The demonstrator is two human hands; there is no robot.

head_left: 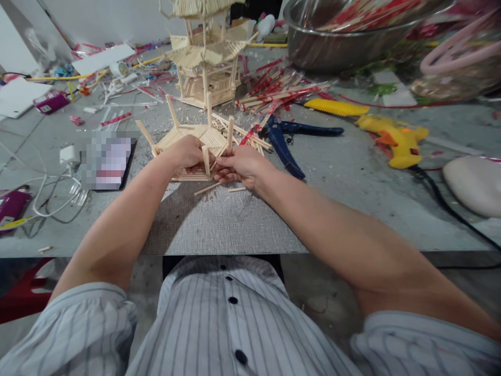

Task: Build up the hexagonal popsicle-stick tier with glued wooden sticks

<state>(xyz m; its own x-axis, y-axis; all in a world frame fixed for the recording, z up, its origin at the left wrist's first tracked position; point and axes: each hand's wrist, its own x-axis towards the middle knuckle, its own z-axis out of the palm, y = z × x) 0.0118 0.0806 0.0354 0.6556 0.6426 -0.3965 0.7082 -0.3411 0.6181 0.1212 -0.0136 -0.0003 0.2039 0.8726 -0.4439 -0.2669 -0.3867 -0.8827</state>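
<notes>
- Grey textured tabletop (235, 219) is lying cluttered below the camera, with stick offcuts and red wrappers spreading across its far half.
- Pale wooden-stick platform with upright posts (195, 137) is sitting on the tabletop near its front middle, directly ahead of the person.
- Left hand (186, 154) is curling closed over the platform's near-left edge, gripping it.
- Right hand (240, 164) is pinching the platform's near edge, its fingertips (219, 166) pressing just beside a short upright post.
- Blue-handled pliers (287, 143) are lying just right of the platform, and a yellow hot-glue gun (395, 138) is resting farther right.
- Tall stick-built pagoda model (205, 57) is standing behind the platform.
</notes>
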